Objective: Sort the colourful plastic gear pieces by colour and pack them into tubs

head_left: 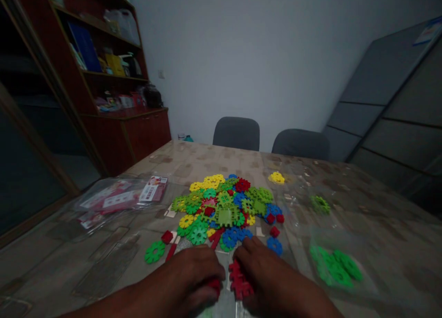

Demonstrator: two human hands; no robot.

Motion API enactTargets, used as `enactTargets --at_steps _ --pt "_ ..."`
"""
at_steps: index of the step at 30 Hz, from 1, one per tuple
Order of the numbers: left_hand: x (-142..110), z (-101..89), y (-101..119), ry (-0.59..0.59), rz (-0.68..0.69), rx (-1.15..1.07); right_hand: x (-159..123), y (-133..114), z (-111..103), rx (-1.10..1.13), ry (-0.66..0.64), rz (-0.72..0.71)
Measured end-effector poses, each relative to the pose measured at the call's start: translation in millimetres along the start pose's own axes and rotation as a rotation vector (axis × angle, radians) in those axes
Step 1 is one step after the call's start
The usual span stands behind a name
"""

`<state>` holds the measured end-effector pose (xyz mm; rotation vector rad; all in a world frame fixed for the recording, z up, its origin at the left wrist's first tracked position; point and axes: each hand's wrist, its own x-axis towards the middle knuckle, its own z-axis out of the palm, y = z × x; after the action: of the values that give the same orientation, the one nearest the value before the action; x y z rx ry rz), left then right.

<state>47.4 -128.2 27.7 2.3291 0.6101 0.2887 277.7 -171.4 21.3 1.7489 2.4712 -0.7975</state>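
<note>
At the near edge of the table my left hand is closed around a red plastic piece, mostly hidden by the fingers. Just to its right, my right hand grips a red toothed building piece with square notches along its side. The two hands are close together with a narrow gap between them. Beyond them lies a heap of gear-shaped and square building pieces in green, yellow, blue and red. A green gear piece and a red cube lie left of the heap.
Clear plastic bags with printed cards lie at the left. On the right, clear packaging holds green gear pieces, a light-green piece and yellow pieces. Two grey chairs stand behind the table; a red-brown cabinet is at the left.
</note>
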Motion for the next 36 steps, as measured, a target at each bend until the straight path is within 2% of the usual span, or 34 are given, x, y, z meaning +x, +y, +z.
enactTargets --at_steps 3,7,12,16,21,24,27,30,32,36 --pt "14 -14.1 -7 0.009 -0.045 0.006 0 4 0 0.037 0.017 -0.011" --pt "42 -37.1 -16 0.124 -0.08 -0.091 -7 13 -4 0.109 0.061 -0.02" --pt "97 -48.6 -20 0.159 -0.043 -0.256 -23 24 -42 0.099 0.139 0.016" --pt "154 -41.0 -11 0.178 0.028 -0.317 -34 62 -84 -0.008 0.287 0.14" --pt "231 -20.8 0 0.177 0.058 -0.301 -36 132 -126 -0.116 0.297 0.346" --pt "269 -7.0 3 0.166 0.052 -0.241 -27 156 -137 -0.177 0.274 0.426" --pt "298 5.0 3 0.135 0.037 -0.173 -14 166 -136 -0.233 0.245 0.467" --pt "314 11.6 0 0.133 0.026 -0.126 -6 174 -133 -0.265 0.268 0.479" --pt "316 12.0 -3 0.145 0.022 -0.116 -6 179 -133 -0.262 0.309 0.476" --pt "295 3.1 -11 0.166 0.028 -0.151 -21 175 -132 -0.202 0.38 0.438"
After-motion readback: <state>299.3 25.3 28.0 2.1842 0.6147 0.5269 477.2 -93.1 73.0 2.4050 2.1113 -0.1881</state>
